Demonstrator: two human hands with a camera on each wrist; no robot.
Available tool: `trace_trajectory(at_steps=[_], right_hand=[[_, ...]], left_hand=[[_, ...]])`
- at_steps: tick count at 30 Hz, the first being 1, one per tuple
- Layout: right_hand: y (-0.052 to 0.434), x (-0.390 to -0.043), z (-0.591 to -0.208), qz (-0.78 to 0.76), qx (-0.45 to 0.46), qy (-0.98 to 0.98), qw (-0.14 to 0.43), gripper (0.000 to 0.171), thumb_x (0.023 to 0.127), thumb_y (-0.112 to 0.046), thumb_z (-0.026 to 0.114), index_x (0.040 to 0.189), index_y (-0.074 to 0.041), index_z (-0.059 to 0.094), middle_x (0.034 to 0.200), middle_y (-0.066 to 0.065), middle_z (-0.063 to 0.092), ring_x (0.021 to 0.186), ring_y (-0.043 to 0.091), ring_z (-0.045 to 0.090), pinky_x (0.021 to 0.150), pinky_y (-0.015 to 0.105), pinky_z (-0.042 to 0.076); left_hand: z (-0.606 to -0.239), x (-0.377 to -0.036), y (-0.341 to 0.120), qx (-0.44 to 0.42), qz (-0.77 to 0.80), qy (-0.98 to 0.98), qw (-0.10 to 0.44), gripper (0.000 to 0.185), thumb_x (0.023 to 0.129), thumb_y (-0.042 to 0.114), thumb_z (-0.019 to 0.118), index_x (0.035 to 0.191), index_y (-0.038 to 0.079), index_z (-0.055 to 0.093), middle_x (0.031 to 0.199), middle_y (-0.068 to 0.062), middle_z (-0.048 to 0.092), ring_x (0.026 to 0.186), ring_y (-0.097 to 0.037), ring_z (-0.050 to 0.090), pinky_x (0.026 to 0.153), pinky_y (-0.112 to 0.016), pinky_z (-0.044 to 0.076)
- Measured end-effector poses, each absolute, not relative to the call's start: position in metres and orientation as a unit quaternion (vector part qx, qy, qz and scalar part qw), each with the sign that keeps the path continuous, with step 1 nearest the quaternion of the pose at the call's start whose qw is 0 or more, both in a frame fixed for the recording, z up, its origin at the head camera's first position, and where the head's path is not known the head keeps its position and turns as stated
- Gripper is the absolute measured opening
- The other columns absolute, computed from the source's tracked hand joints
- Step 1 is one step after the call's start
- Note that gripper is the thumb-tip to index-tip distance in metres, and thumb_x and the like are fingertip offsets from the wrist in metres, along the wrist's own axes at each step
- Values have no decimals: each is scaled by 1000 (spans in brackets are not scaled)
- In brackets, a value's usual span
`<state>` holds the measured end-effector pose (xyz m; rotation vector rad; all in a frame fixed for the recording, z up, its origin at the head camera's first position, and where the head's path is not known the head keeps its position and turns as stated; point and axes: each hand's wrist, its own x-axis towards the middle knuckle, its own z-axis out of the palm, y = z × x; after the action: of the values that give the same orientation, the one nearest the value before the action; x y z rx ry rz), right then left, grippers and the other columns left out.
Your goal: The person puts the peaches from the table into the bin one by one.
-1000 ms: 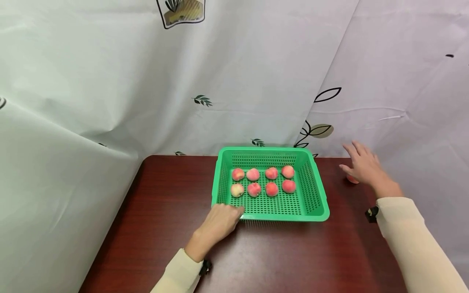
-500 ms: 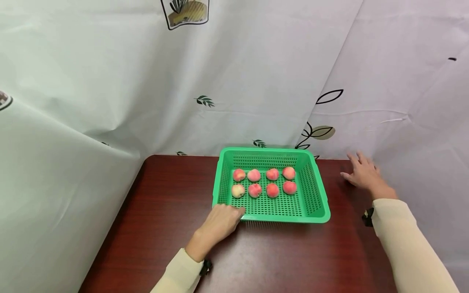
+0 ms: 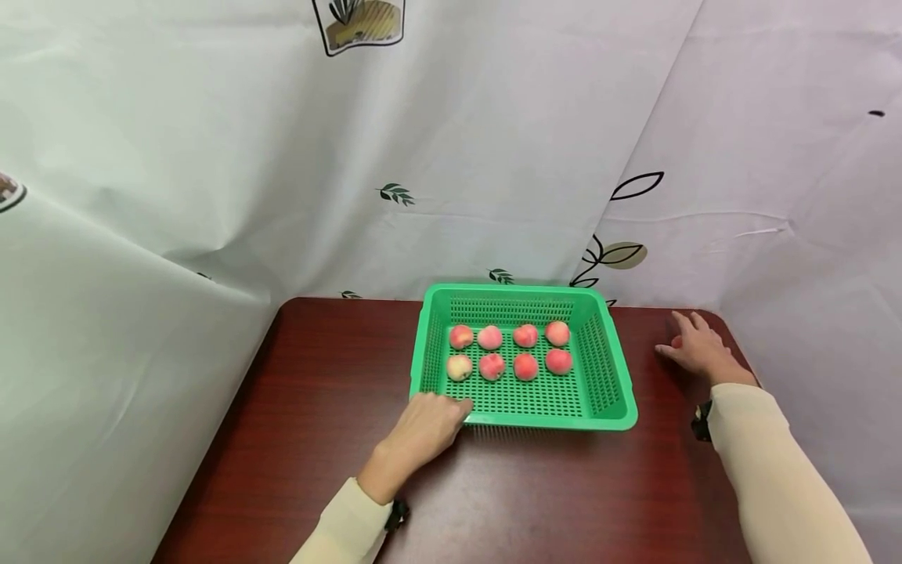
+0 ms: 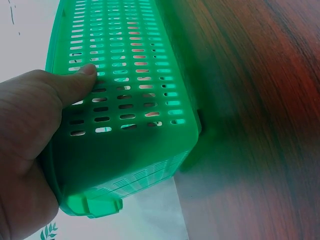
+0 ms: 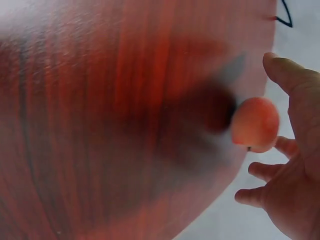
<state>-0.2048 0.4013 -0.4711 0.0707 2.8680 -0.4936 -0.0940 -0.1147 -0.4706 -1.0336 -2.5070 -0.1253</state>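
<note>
The right hand (image 3: pixel 698 348) has come down from above the table's (image 3: pixel 317 407) far right corner and now spreads over a loose peach (image 5: pixel 255 124), fingers open around it, not yet closed. The left hand (image 3: pixel 423 427) stays at the green basket's (image 3: pixel 613 407) near left corner, thumb (image 4: pixel 82 75) pressed on its wall. 8 peaches (image 3: pixel 507 350) sit inside in 2 rows.

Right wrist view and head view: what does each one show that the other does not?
Only the right wrist view shows the loose peach clearly, beside the open fingers, not gripped. Only the head view shows the green basket with eight peaches and the left hand at its near corner. Both show the right hand and the dark wooden table.
</note>
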Motion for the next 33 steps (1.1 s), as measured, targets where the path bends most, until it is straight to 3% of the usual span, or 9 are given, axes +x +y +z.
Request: trace_trajectory(at_steps=[12, 18, 26, 33], right_hand=[[410, -202, -484, -152, 6, 982, 109, 87, 95, -34, 66, 156, 5, 18, 152, 46, 13, 126, 75, 27, 100, 84, 29], [411, -205, -483, -150, -30, 982, 112, 73, 97, -24, 63, 151, 9, 27, 150, 50, 16, 127, 77, 27, 106, 81, 24], [410, -204, -487, -136, -47, 985, 95, 51, 100, -15, 59, 139, 13, 41, 142, 46, 31, 123, 70, 35, 103, 78, 33], [407, -200, -488, -130, -51, 987, 78, 39, 101, -5, 53, 132, 17, 46, 137, 49, 33, 121, 70, 37, 98, 76, 36]], left_hand=[[-470, -94, -115, -370, -36, -909, 191, 40, 86, 4, 67, 63, 22, 39, 58, 11, 14, 55, -4, 7, 49, -22, 6], [-470, -94, -115, -368, -43, -911, 180, 39, 86, 4, 66, 64, 22, 39, 57, 11, 17, 54, -4, 8, 49, -22, 8], [-469, -95, -114, -372, -39, -906, 198, 40, 84, 4, 68, 63, 22, 39, 61, 12, 10, 55, -3, 6, 49, -21, 7], [-470, -94, -114, -371, -47, -906, 199, 40, 84, 4, 67, 63, 22, 39, 61, 13, 10, 54, -3, 7, 49, -21, 6]])
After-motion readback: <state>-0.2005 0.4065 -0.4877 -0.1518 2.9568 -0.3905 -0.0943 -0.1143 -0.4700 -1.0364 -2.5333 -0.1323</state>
